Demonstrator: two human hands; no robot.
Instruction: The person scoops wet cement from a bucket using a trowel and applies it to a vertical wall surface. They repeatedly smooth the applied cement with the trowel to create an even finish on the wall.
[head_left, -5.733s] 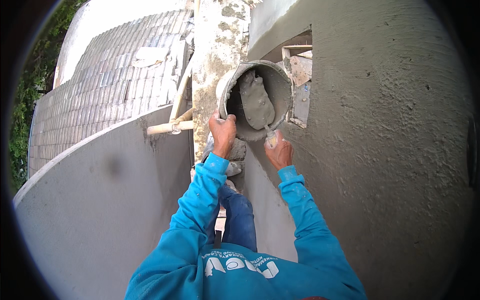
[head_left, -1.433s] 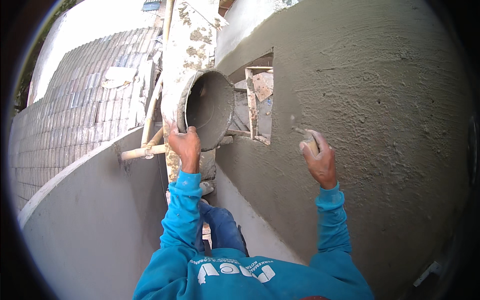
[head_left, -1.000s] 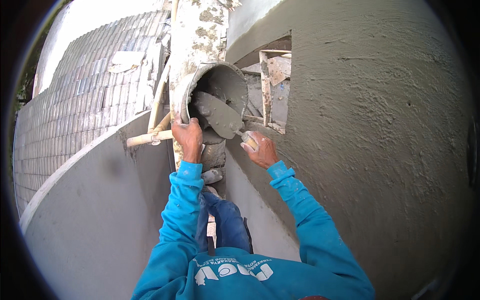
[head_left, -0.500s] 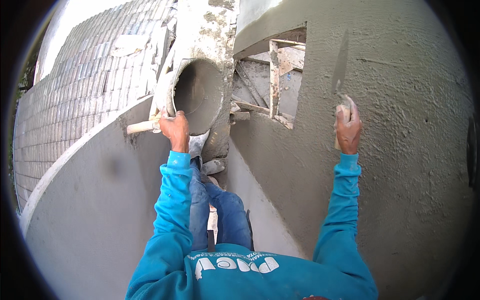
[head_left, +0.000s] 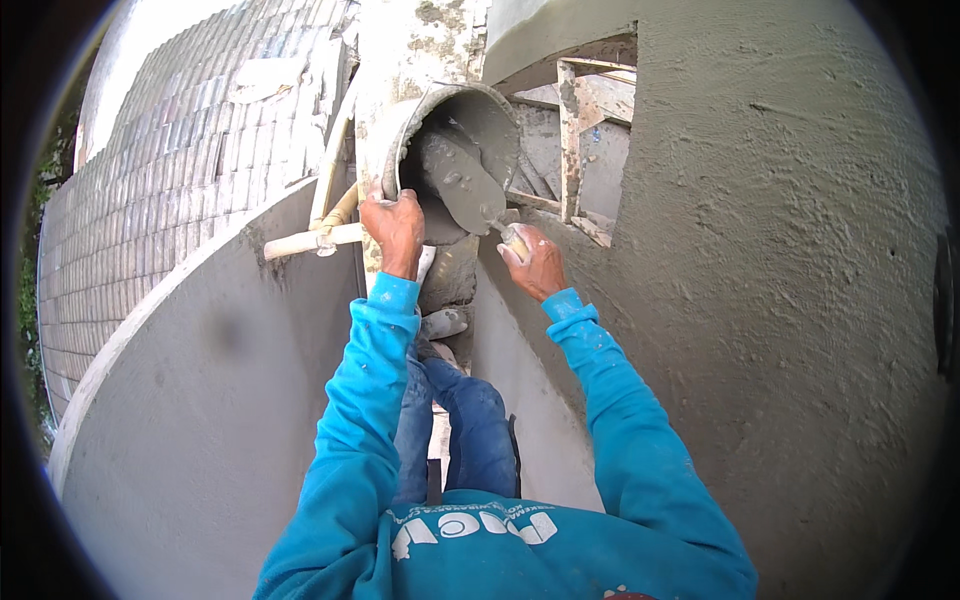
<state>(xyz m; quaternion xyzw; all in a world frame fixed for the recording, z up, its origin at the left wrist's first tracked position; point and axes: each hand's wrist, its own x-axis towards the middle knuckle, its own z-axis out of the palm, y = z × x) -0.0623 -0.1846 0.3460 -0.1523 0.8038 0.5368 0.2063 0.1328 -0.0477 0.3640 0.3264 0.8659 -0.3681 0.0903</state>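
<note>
My left hand is closed on the near-left rim of a cement-coated bucket, which is tipped on its side at the middle top with its mouth facing me. My right hand grips the short handle of a trowel. The blade lies inside the bucket's mouth, carrying wet grey mortar. To the right is a wall of fresh grey plaster, rough in places, with a square opening cut in it behind the bucket.
A curved pale concrete wall runs along the left, with bamboo poles tied beside it and a tiled roof beyond. Wooden framing shows in the opening. A stained ledge stands behind the bucket; my legs are below.
Half a second ago the trowel was against the plastered wall at the right; now my right hand has brought it leftward into the bucket. The bucket sits slightly higher in view.
</note>
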